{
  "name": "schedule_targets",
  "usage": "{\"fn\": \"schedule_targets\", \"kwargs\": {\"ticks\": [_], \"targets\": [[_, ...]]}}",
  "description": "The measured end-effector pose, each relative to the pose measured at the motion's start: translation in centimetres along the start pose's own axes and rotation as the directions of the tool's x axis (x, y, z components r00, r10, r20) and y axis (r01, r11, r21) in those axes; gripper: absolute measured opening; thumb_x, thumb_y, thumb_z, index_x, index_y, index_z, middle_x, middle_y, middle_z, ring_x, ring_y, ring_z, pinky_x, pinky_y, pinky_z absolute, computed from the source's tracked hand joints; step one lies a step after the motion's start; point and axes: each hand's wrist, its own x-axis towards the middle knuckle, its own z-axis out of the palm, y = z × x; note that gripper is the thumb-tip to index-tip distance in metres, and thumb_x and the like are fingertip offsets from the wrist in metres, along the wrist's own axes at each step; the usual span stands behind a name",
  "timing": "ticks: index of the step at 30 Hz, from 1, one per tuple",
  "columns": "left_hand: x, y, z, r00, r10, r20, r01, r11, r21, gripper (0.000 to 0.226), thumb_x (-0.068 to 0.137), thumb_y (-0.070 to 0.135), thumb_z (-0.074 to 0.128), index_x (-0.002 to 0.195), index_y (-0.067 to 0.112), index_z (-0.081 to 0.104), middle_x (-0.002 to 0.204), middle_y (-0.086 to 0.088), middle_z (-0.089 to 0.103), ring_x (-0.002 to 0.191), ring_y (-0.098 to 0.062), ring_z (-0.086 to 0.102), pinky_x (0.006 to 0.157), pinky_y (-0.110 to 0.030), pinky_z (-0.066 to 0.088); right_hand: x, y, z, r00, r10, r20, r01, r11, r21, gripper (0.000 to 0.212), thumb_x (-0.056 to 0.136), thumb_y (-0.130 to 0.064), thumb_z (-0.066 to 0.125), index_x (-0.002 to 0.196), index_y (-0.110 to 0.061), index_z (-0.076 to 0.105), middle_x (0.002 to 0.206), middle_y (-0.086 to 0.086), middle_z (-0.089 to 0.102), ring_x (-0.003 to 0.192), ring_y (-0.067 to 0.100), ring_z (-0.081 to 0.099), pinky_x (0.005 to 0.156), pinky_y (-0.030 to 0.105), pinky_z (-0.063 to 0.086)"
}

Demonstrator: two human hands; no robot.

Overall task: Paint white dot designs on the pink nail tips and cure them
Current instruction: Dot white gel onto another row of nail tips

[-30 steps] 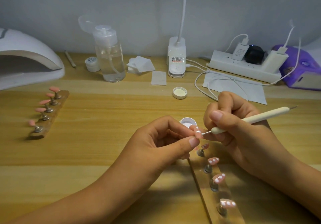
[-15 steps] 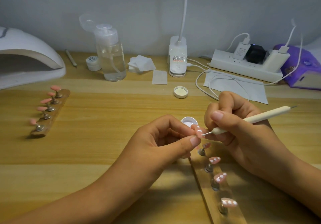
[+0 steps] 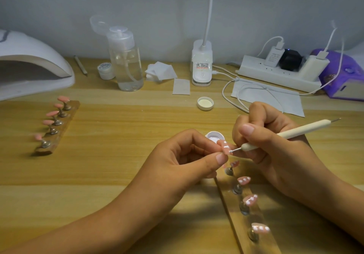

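Observation:
My left hand [image 3: 185,161] pinches a pink nail tip [image 3: 225,147] with white dots between thumb and fingers, at table centre. My right hand [image 3: 275,147] grips a cream dotting pen [image 3: 295,132]; its metal tip touches the lower end of that nail tip. Just behind sits a small open pot of white paint [image 3: 212,136]. Below the hands lies a clear holder strip [image 3: 254,232] carrying several pink tips with white dots. A wooden strip [image 3: 63,123] with several plain pink tips lies at the left. The white curing lamp [image 3: 29,64] stands at far left.
Along the back stand a clear pump bottle [image 3: 128,64], a small white jar [image 3: 105,70], cotton pads [image 3: 160,71], a desk lamp base [image 3: 201,64], a power strip [image 3: 279,74] with chargers and cables, and a purple box [image 3: 342,76]. A white pot lid [image 3: 205,103] lies behind the hands.
The pen tip has slid slightly down the held nail tip toward its lower end. Both hands stay in nearly the same place.

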Motion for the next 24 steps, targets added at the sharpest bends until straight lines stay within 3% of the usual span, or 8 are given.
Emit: {"fn": "schedule_targets", "kwargs": {"ticks": [24], "targets": [[0.04, -0.24, -0.11, 1.000, 0.000, 0.004, 0.000, 1.000, -0.002, 0.010, 0.070, 0.014, 0.071, 0.070, 0.024, 0.071, 0.070, 0.006, 0.068, 0.064, -0.003, 0.061, 0.062, -0.015, 0.050, -0.04, 0.14, -0.15, 1.000, 0.006, 0.008, -0.006, 1.000, 0.009, 0.020, 0.077, -0.016, 0.062, 0.060, -0.021, 0.053, 0.057, -0.005, 0.054, 0.052, 0.005, 0.049, 0.052, 0.017, 0.045]]}}
